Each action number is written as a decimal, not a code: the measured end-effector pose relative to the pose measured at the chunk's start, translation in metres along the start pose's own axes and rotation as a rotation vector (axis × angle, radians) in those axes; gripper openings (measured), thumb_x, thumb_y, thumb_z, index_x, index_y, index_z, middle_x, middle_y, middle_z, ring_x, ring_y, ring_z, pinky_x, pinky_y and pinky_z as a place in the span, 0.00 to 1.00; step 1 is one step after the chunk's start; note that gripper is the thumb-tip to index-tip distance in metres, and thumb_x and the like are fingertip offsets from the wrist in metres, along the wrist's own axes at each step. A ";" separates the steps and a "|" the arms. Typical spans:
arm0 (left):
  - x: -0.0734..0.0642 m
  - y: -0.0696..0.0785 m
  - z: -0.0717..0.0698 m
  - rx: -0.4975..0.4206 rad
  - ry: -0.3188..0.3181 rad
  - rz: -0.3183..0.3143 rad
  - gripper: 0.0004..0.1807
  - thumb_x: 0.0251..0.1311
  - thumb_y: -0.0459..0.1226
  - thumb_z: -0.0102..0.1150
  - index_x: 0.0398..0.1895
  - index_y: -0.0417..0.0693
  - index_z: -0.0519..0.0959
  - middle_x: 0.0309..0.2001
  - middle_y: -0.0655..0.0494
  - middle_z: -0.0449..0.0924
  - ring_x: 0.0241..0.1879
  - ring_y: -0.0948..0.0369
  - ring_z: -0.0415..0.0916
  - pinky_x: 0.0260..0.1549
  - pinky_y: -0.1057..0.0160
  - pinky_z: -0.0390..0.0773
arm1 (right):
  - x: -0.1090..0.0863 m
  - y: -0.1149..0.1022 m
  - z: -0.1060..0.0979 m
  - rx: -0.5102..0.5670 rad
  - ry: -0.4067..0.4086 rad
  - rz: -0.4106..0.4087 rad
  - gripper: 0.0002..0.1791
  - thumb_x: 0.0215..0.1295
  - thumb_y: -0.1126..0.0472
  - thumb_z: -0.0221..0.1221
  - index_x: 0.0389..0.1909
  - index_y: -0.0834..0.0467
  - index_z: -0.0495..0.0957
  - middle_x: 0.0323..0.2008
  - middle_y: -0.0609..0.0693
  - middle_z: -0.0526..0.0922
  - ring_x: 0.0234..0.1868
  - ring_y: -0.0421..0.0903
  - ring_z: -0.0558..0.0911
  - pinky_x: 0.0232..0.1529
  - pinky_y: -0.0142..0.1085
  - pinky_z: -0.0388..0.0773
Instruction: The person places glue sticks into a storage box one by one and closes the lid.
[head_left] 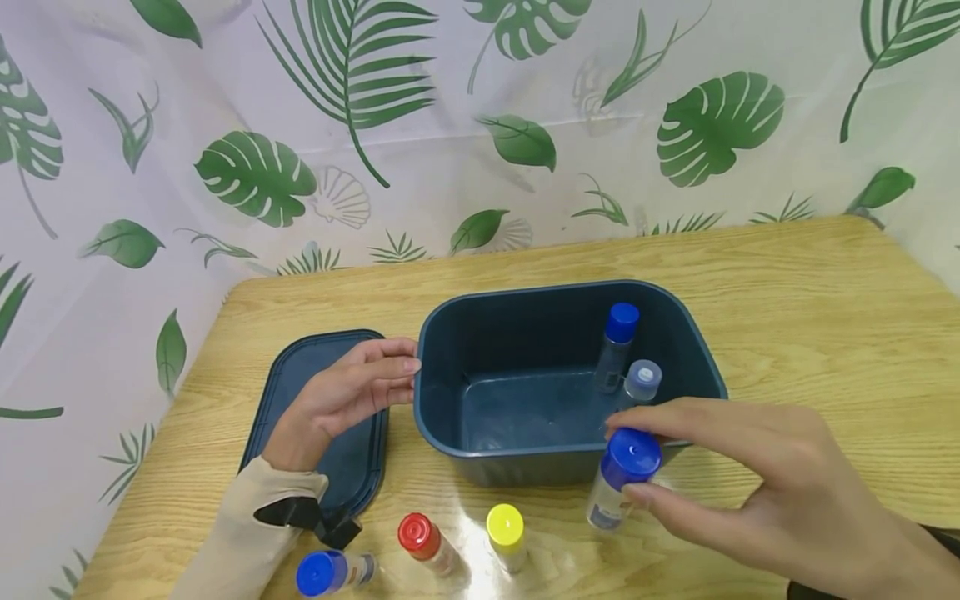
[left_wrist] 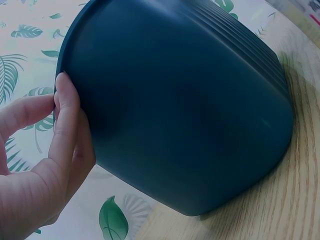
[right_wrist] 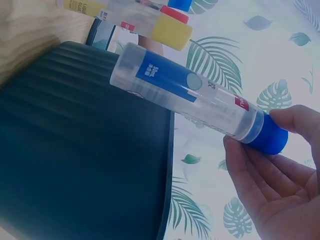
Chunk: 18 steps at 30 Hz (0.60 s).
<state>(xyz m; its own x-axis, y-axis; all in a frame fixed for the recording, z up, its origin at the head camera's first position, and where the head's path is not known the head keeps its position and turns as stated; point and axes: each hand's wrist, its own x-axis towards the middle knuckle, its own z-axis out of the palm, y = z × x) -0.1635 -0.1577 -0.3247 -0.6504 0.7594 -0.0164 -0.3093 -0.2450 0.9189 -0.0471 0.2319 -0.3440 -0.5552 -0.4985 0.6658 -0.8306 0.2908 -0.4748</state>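
My right hand (head_left: 772, 475) pinches the blue cap of a clear liquid glue bottle (right_wrist: 185, 95) between thumb and fingers. The bottle hangs upright, cap up, at the near side of a dark blue plastic bin (head_left: 480, 467). With thumb and fingertips, my left hand (head_left: 360, 383) holds the bin's left rim, fingers against the outer wall. Inside the bin, at its right end, stand a blue-capped glue bottle (head_left: 617, 354) and a clear-capped bottle (head_left: 642, 382); the right hand partly hides the latter.
In front of the bin stand a red-capped glue bottle (head_left: 423, 537), a yellow-capped glue bottle (head_left: 506, 533) and another blue-capped glue bottle (head_left: 330, 572). A dark blue lid (head_left: 300, 367) lies on the wooden table (head_left: 810, 317), under the left forearm. A leaf-patterned cloth (head_left: 435, 100) hangs behind.
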 end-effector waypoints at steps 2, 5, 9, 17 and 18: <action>0.000 0.000 0.000 -0.009 -0.003 0.001 0.09 0.69 0.28 0.49 0.44 0.43 0.79 0.38 0.55 0.82 0.38 0.62 0.81 0.43 0.65 0.81 | 0.015 -0.017 -0.005 -0.028 -0.006 0.015 0.36 0.40 0.64 0.78 0.55 0.64 0.78 0.48 0.52 0.84 0.42 0.45 0.86 0.41 0.29 0.81; 0.000 0.000 0.000 -0.019 -0.013 0.004 0.09 0.69 0.28 0.48 0.44 0.42 0.79 0.39 0.54 0.82 0.39 0.62 0.81 0.44 0.65 0.81 | 0.029 -0.030 -0.010 -0.056 -0.008 0.027 0.36 0.40 0.63 0.78 0.55 0.62 0.78 0.48 0.51 0.84 0.41 0.44 0.86 0.42 0.28 0.80; 0.000 0.000 -0.001 -0.021 -0.019 0.004 0.09 0.69 0.28 0.48 0.44 0.42 0.79 0.39 0.54 0.82 0.39 0.62 0.81 0.44 0.65 0.81 | 0.033 -0.033 -0.012 -0.063 -0.015 0.032 0.36 0.40 0.64 0.78 0.55 0.62 0.78 0.49 0.52 0.84 0.42 0.45 0.86 0.43 0.28 0.80; 0.000 0.000 -0.001 -0.015 -0.014 -0.001 0.09 0.69 0.28 0.48 0.44 0.43 0.79 0.38 0.55 0.82 0.38 0.62 0.81 0.44 0.66 0.81 | 0.035 -0.028 -0.016 -0.106 -0.001 0.002 0.37 0.38 0.62 0.79 0.55 0.62 0.78 0.49 0.52 0.84 0.42 0.45 0.86 0.43 0.27 0.80; 0.000 0.000 -0.001 -0.016 -0.015 0.000 0.10 0.70 0.28 0.48 0.43 0.43 0.79 0.38 0.55 0.82 0.38 0.63 0.81 0.44 0.66 0.81 | 0.036 -0.028 -0.017 -0.108 -0.001 0.000 0.37 0.38 0.62 0.79 0.55 0.62 0.78 0.49 0.52 0.84 0.42 0.45 0.86 0.43 0.28 0.80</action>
<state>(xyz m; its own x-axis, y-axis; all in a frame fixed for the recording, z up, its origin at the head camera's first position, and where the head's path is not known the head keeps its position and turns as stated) -0.1638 -0.1581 -0.3252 -0.6403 0.7681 -0.0105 -0.3204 -0.2546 0.9124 -0.0442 0.2194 -0.2973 -0.5554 -0.4996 0.6648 -0.8303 0.3776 -0.4099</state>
